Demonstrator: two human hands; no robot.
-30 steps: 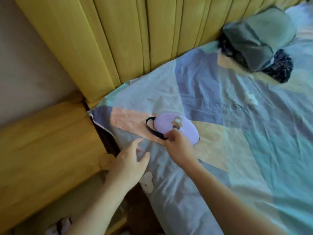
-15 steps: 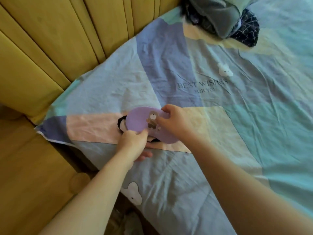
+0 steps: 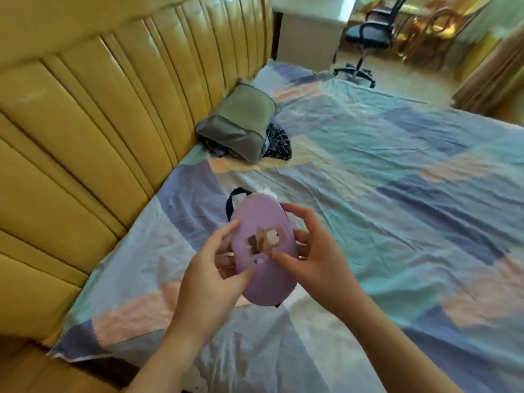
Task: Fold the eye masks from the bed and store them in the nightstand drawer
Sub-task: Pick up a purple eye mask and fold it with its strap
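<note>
The patchwork bed sheet (image 3: 368,171) spreads below me, a yellow padded headboard (image 3: 113,114) to its left. Above the sheet I hold the purple eye mask (image 3: 263,251) lifted, my left hand (image 3: 212,282) and right hand (image 3: 320,262) gripping its opposite edges

The eye mask (image 3: 262,251) is a lilac oval with a small brown bear picture on its face. It stands on end above the bed (image 3: 397,194), long axis running 12 to 6 o'clock, its dark strap (image 3: 233,198) looping out at 11 o'clock.
</note>
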